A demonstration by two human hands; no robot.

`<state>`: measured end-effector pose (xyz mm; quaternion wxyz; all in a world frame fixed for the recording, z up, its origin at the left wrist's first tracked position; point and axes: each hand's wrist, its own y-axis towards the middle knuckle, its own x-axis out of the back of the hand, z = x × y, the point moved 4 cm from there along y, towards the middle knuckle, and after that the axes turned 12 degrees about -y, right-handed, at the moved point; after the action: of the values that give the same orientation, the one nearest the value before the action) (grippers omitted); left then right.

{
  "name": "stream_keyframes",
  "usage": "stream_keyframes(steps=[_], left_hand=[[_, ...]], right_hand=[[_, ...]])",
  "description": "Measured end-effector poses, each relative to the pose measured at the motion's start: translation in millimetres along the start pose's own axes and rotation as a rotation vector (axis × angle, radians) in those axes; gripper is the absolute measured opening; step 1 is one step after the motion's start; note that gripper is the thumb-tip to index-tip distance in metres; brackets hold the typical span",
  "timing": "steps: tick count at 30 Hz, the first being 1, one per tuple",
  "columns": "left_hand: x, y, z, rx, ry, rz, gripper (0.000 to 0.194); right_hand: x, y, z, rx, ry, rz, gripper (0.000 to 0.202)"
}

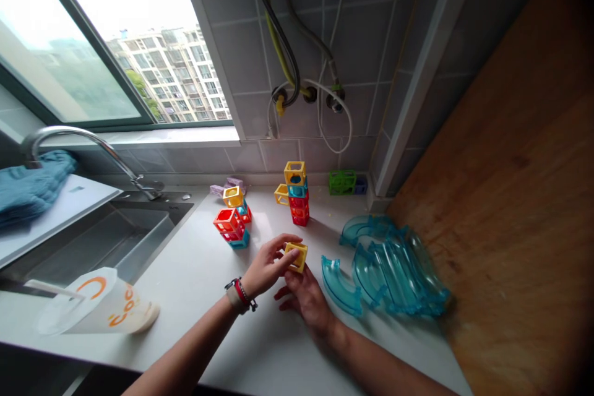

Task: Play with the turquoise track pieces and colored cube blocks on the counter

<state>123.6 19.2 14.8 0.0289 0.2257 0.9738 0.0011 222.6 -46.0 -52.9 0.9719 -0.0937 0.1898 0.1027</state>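
Observation:
A yellow open-frame cube [296, 257] is held above the white counter. My left hand [266, 267], with a watch and a red band at the wrist, grips its upper left side. My right hand [309, 302] touches the cube from below, its other fingers partly curled. Behind the hands stands a tall stack of red, blue and yellow cubes [299, 201], with a yellow cube [281, 194] at its left side. Further left are a red and blue stack [231, 227] and, just behind it, a stack with a yellow cube [233, 197] on top.
Translucent blue curved track pieces [394, 266] lie at the right beside a wooden board [510, 198]. Green cubes [342, 182] stand by the wall. At the left are a drink cup [102, 306], a sink [139, 241] and a faucet [93, 136].

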Motion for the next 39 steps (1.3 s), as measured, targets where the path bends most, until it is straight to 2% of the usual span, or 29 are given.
stream_keyframes(steps=[5, 10, 15, 17, 21, 27, 35, 39], left_hand=[[5.4, 16, 15, 0.026, -0.088, 0.036, 0.04], [22.2, 12, 41, 0.088, -0.409, -0.138, 0.043], [20.7, 13, 51, 0.212, -0.783, -0.107, 0.043], [19.1, 14, 55, 0.263, -0.875, -0.142, 0.041], [19.9, 15, 63, 0.291, -0.856, -0.237, 0.034], [30.0, 14, 65, 0.248, -0.763, -0.382, 0.038], [25.3, 13, 58, 0.328, -0.885, -0.215, 0.029], [26.0, 14, 62, 0.35, -0.905, -0.191, 0.033]], right_hand=[[2, 1, -3, -0.063, 0.067, -0.064, 0.06], [2, 1, -7, -0.135, 0.087, -0.087, 0.055], [3, 0, -8, -0.103, 0.052, -0.042, 0.049], [3, 0, -9, -0.11, 0.045, -0.029, 0.048], [4, 1, -11, -0.136, 0.02, -0.03, 0.045], [5, -2, -15, -0.145, -0.027, -0.032, 0.036], [7, -4, -17, -0.138, -0.159, 0.02, 0.033], [4, -4, -17, -0.104, -0.241, 0.048, 0.034]])
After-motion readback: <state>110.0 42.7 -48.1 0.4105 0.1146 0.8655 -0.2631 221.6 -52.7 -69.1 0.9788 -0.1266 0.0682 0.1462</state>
